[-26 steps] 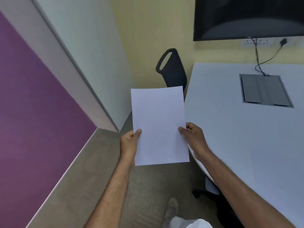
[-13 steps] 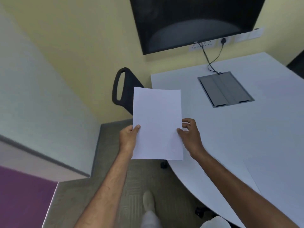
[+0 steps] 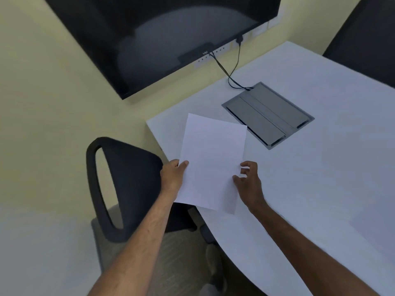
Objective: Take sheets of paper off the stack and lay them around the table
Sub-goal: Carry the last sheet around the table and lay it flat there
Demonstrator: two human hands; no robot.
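One white sheet of paper (image 3: pixel 211 163) hangs over the near left corner of the white table (image 3: pixel 310 189); its lower left part sticks out past the table edge. My left hand (image 3: pixel 172 178) pinches the sheet's left edge, thumb on top. My right hand (image 3: pixel 248 180) is at the sheet's right edge with its fingers spread and curled; only the thumb tip touches the paper. The stack is not in view. Another sheet (image 3: pixel 376 229) lies faintly visible on the table at the right.
A grey cable box lid (image 3: pixel 268 115) is set into the table just beyond the sheet, with black cables (image 3: pixel 232 69) running up to a wall screen (image 3: pixel 162 33). A black chair (image 3: pixel 121 184) stands left of the table corner, and another dark chair (image 3: pixel 363 37) at the far right.
The view swung right and the sheet went from in front of the chair to over the table corner. My right hand loosened its grip on the right edge.
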